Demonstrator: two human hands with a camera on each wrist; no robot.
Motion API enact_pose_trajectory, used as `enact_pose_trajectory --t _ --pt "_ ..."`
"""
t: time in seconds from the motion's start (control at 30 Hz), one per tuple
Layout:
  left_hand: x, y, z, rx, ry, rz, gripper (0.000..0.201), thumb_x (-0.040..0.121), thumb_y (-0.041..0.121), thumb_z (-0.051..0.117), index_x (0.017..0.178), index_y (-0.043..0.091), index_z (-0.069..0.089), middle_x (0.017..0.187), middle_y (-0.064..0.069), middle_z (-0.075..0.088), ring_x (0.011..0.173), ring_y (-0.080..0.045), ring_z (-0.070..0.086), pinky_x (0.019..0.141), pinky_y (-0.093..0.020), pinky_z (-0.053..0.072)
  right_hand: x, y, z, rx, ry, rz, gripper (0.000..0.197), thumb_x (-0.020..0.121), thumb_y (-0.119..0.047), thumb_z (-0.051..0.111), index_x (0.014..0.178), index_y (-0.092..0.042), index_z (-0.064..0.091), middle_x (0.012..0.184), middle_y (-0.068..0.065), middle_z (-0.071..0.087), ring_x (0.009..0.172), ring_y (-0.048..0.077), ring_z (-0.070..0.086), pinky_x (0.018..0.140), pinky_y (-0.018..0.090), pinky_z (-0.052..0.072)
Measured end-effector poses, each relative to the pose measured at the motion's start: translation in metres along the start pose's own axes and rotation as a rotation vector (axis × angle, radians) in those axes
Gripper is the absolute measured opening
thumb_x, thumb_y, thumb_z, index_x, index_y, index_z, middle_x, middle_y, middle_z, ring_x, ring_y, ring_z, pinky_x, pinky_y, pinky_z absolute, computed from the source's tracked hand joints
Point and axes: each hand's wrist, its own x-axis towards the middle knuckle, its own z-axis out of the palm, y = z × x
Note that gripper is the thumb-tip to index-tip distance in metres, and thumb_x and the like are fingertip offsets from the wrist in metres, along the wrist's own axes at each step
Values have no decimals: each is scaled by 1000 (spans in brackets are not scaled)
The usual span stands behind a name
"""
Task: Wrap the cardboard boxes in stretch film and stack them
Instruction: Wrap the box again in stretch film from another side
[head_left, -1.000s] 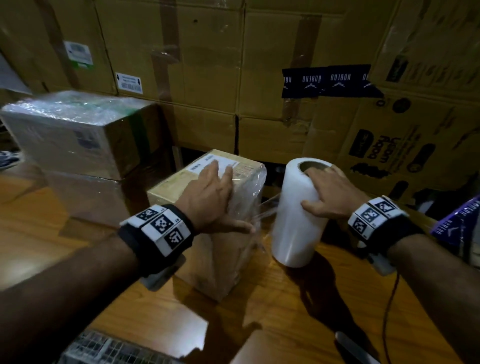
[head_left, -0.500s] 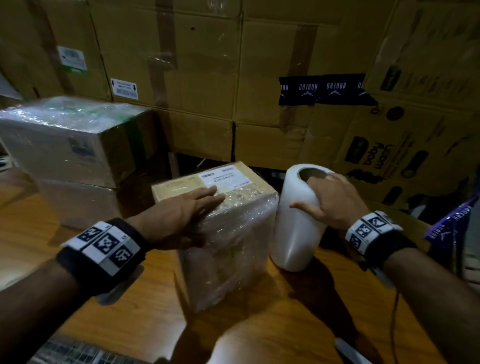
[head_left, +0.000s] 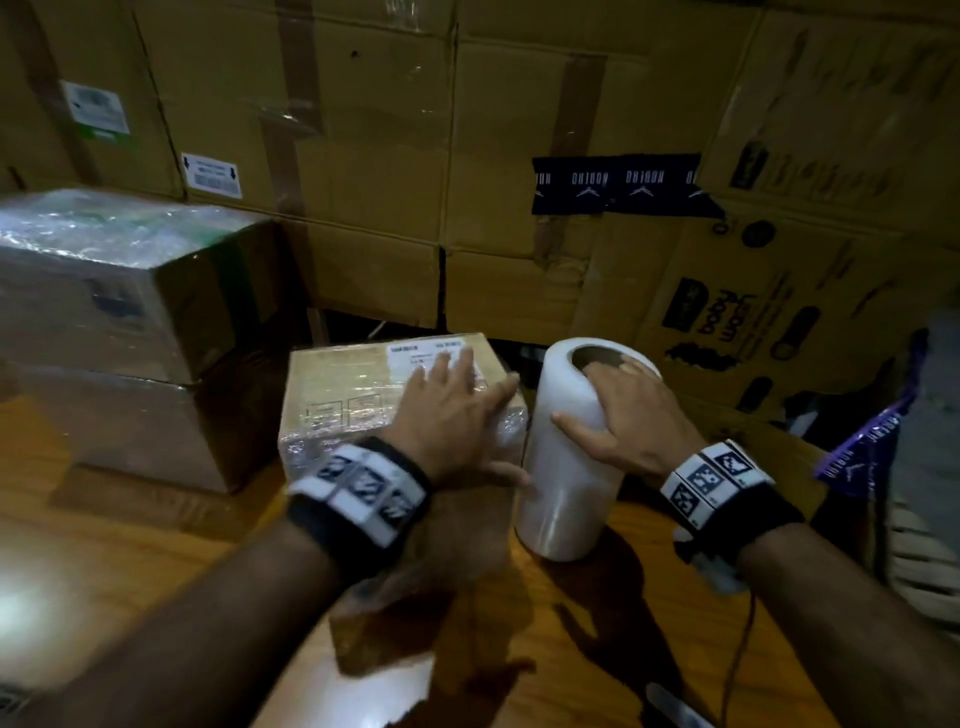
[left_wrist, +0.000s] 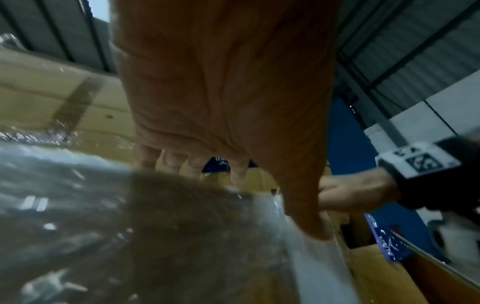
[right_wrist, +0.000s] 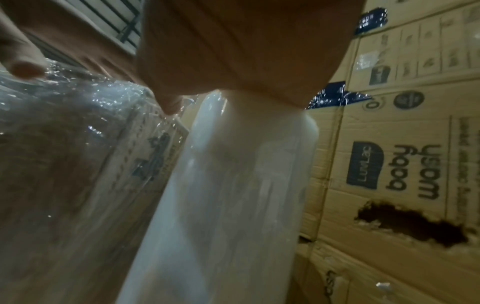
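Box (head_left: 363, 395) and roll (head_left: 566, 467) under hands.

Bare forearms; 2 black wristbands (head_left: 358, 499) bearing white square-patterned marker tags.

The small film-wrapped box (head_left: 363, 410) was turned so its label faced away. The left hand (head_left: 451, 415) slid from the box's side to lie flat across its top right corner.

Left hand (head_left: 447, 415) hides box (head_left: 353, 395) near corner; wristband (head_left: 358, 493) markers blurred; label text illegible.
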Motion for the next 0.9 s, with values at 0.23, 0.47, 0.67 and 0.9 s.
enact_pose_trajectory --t 0.23,0.47,0.67,0.9 --pt "8 32 18 -40 239 -134 71 88 73 54 137 27 31 136 -17 49 127 -37 47 107 -53 40 -5 15 -11 9 -133 -85 69 98 -62 47 150 -15 47 148 7 55 138 25 47 121 39 26" --pt "-14 12 27 -275 466 67 64 75 64 57 119 17 52 103 0 53 87 -22 52 77 -36 42 5 -2 -7 -69 -65 -21 89 80 -94 35 118 -18 63 114 7 70 102 27 63 94 42 49" --pt "-25 4 28 -239 351 59 104 72 74 42 152 8 46 150 -10 50 135 -27 50 112 -42 39 -8 23 -13 -139 -116 -118 59 93 -72 49 122 -22 57 114 2 66 104 24 60 93 39 46" --pt "-50 -47 26 -203 143 90 105 72 80 23 165 32 11 172 2 14 158 -16 12 130 -45 5 -3 16 0 -56 -38 -57 70 89 -84 34 111 -22 58 109 2 66 102 26 60 97 43 46"
